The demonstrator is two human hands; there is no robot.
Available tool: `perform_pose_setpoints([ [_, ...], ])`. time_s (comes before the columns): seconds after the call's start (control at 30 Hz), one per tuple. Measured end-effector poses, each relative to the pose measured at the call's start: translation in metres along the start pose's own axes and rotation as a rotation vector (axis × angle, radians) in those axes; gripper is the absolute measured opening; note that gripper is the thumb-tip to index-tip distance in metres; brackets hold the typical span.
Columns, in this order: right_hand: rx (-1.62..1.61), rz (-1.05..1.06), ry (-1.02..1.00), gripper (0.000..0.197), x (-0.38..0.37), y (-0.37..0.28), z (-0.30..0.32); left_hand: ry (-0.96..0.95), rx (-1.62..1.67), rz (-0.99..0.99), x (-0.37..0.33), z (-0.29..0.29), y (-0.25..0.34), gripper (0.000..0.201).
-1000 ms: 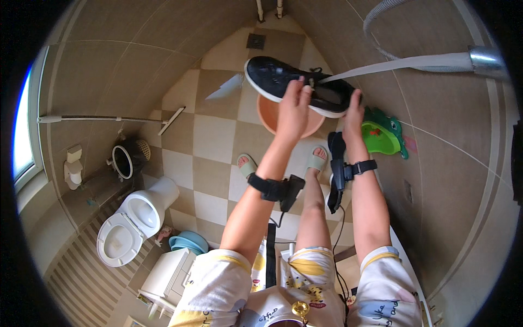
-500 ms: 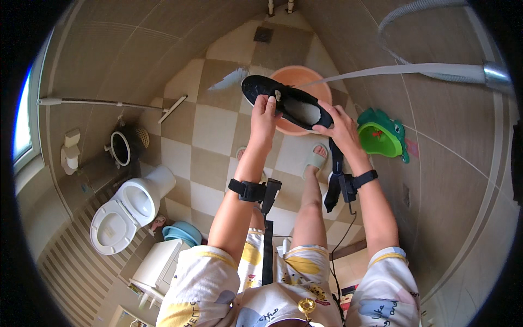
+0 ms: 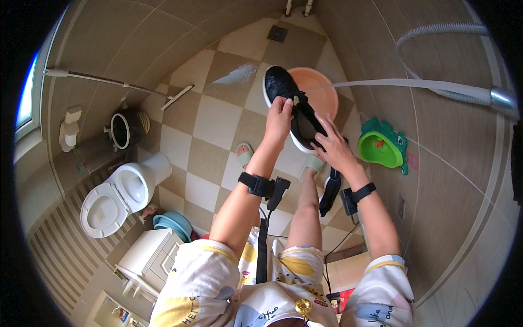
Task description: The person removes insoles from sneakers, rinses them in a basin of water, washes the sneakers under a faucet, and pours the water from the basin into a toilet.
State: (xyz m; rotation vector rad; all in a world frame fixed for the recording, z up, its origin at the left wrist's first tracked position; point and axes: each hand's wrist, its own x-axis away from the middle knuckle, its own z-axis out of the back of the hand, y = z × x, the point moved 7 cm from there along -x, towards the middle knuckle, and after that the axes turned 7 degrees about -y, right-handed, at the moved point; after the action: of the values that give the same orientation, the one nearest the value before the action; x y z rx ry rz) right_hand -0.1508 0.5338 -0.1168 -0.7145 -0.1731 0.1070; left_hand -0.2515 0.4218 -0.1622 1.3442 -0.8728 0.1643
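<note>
A black shoe (image 3: 280, 84) with a white sole edge is held up above the floor, its toe pointing away from me and its opening nearest my right hand. My left hand (image 3: 279, 117) pinches the upper by the strap. Around the heel end, my right hand (image 3: 335, 144) has its fingers along the collar and side, loosely spread. Behind the shoe, a peach-coloured basin (image 3: 324, 101) is partly covered. A pale stream that looks like water (image 3: 392, 83) runs from a metal spout (image 3: 504, 101) toward the basin; where it lands I cannot tell.
On the right wall hangs a green frog-shaped urinal (image 3: 376, 147). A toilet (image 3: 133, 185) with its lid up stands at left, near blue basins (image 3: 177, 223) and a white cabinet (image 3: 147, 253). A squeegee (image 3: 177, 98) leans at far left. A dark brush-like object (image 3: 329, 193) lies by my foot.
The shoe has turned so its toe points farther away and its heel comes nearer me. My right hand has come down and inward with the heel, its fingers more spread. My view has shifted slightly.
</note>
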Motion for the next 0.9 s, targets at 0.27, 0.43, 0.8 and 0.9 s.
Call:
perform_pose_setpoints([
  [0.27,-1.831,-0.618,0.406,0.026,-0.001,0.065,-0.05,0.012,-0.159,-0.309,-0.014,0.006,0.031,0.018],
  [0.43,-2.06,-0.675,0.548,0.05,0.001,0.097,-0.079,0.026,-0.143,-0.234,0.005,0.005,0.007,0.019],
  [0.8,-1.727,-1.025,0.479,0.049,-0.029,0.158,-0.081,-0.018,-0.033,-0.207,0.023,0.033,-0.026,0.025],
  [0.9,-1.283,-1.116,0.476,0.051,-0.03,0.158,-0.074,0.04,-0.025,-0.166,0.044,0.067,-0.02,0.023],
])
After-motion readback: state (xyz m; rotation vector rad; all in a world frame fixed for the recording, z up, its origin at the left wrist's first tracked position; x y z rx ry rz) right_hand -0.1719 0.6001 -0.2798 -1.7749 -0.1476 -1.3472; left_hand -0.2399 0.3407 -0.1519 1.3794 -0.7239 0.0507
